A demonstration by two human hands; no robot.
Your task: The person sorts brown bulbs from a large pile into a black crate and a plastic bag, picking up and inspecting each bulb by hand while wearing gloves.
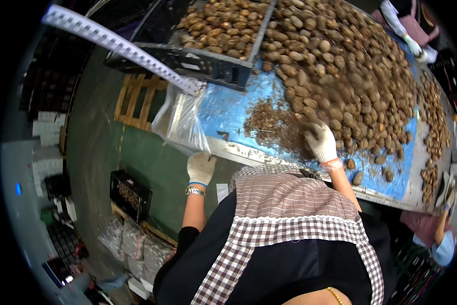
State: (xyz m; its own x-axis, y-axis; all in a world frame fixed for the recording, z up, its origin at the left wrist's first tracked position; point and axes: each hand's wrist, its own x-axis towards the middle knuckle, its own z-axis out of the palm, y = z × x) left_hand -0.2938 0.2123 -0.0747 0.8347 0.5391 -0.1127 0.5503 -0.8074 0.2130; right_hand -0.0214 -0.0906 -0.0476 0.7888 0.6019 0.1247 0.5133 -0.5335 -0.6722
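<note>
Brown, rough-skinned tubers or bulbs [340, 71] lie heaped over the blue tabletop [223, 109]. In front of the heap is a patch of loose brown dirt and root scraps [271, 124]. My right hand [321, 142], in a soiled white glove, reaches down at the right side of that patch against the nearest tubers. Its fingers are curled and dark with dirt; what they hold, if anything, is hidden. Beyond the table's near edge, my gloved left hand [201, 166] is closed on the lower edge of a clear plastic bag [182, 119] hanging at the table's left end.
A black crate [208, 63] of tubers stands on the table's far left, beside a white perforated strip [116, 43]. Below are a wooden pallet [137, 99] and another black crate [131, 195]. Co-workers' gloved hand [414, 47] and arm [442, 223] show at the right.
</note>
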